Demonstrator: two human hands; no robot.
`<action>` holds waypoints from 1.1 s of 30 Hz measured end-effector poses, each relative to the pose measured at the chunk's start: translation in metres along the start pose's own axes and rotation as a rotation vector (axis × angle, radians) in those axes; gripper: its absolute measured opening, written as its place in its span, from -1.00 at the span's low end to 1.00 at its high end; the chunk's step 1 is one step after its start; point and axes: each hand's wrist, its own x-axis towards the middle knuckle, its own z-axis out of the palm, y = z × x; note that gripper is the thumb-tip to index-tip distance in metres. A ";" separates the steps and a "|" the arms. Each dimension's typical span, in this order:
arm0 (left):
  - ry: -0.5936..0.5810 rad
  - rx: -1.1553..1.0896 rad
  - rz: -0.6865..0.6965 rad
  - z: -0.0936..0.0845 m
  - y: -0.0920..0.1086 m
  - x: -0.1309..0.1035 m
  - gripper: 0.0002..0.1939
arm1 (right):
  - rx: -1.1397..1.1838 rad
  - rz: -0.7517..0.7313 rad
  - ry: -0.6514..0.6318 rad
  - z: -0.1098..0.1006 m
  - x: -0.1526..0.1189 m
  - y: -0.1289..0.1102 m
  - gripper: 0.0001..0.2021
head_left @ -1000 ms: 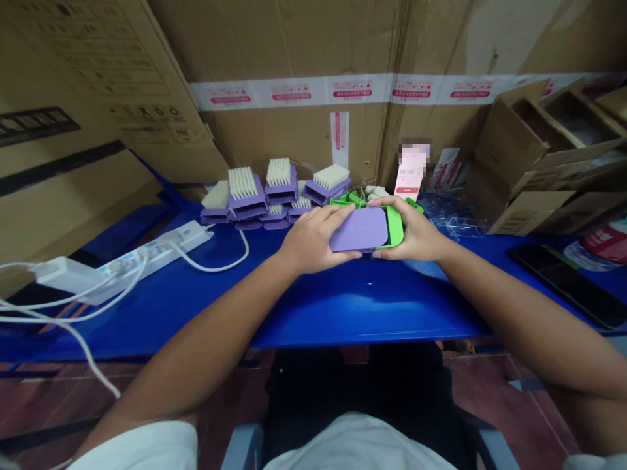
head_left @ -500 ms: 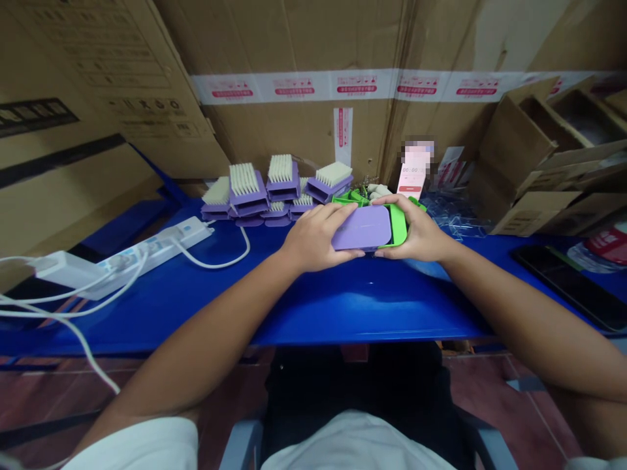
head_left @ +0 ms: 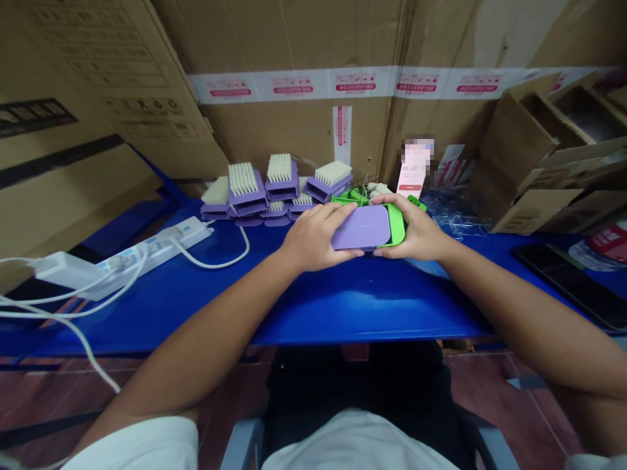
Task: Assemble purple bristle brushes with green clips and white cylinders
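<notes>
Over the blue table (head_left: 353, 300), my left hand (head_left: 316, 238) is closed round the left end of a flat purple piece (head_left: 362, 227) with rounded corners. My right hand (head_left: 414, 232) grips a bright green piece (head_left: 396, 225) that sits against the purple piece's right end. A thin dark gap shows between the two pieces. More green parts (head_left: 350, 198) lie just behind my hands. To the left of them stands a group of purple brushes (head_left: 247, 196) with off-white bristles pointing up.
A white power strip (head_left: 147, 251) with cables lies at the left. Behind stand cardboard boxes (head_left: 294, 39) and a lit phone (head_left: 414, 170). Clear plastic pieces (head_left: 453, 212), an opened carton (head_left: 533, 150), a dark phone (head_left: 571, 284) and a bottle (head_left: 607, 245) are at the right.
The green piece and my right hand have shifted slightly left, narrowing the gap to the purple piece. My left hand has barely moved.
</notes>
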 end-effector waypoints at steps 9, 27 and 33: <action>0.005 0.006 -0.002 -0.001 0.000 -0.001 -0.04 | -0.019 0.023 0.007 0.001 0.000 -0.002 -0.08; -0.007 0.021 -0.005 -0.001 0.000 -0.001 -0.03 | -0.023 0.014 0.016 0.002 0.000 0.001 -0.08; -0.007 0.014 -0.006 -0.002 0.000 -0.001 -0.04 | -0.020 0.005 0.014 0.003 0.000 0.000 -0.08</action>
